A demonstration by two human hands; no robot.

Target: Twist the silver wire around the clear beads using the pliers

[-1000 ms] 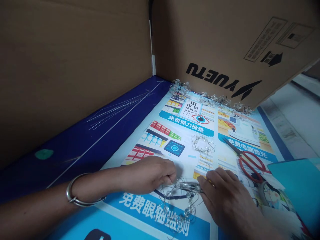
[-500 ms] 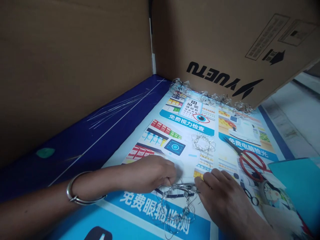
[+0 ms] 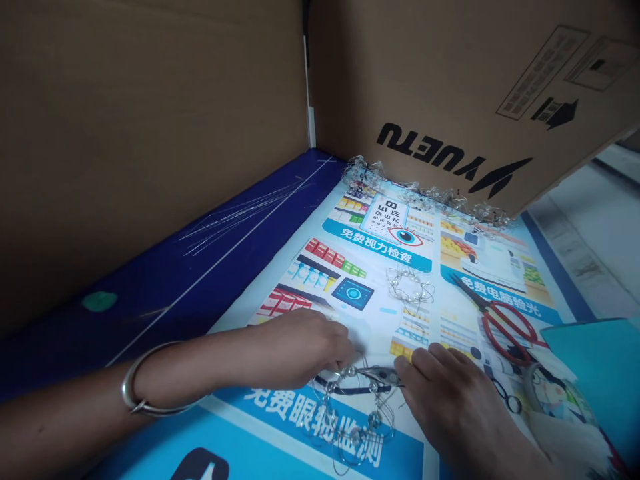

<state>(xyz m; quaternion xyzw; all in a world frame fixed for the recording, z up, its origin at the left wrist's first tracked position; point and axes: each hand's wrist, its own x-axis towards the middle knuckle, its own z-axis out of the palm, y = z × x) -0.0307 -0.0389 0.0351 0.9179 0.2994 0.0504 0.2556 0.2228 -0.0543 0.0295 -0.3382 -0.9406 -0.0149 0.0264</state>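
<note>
Two hands on beaded wire piece (image 3: 350, 420): left hand (image 3: 300, 347) pinches its top, right hand (image 3: 450, 400) grips small pliers (image 3: 383, 377) at the wire, apparently mid-bend; next turn wants a steady pinch.

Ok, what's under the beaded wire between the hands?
The printed poster, its blue band with white characters showing through the beaded wire by the pliers. What lies beneath the poster there is covered.

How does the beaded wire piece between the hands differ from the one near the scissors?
The near wire piece is gripped by the left hand and by pliers in the right hand; the far wire piece lies untouched. The near one sprawls in loose loops; the far one is a small tight ring. Both are silver wire with clear beads.
</note>
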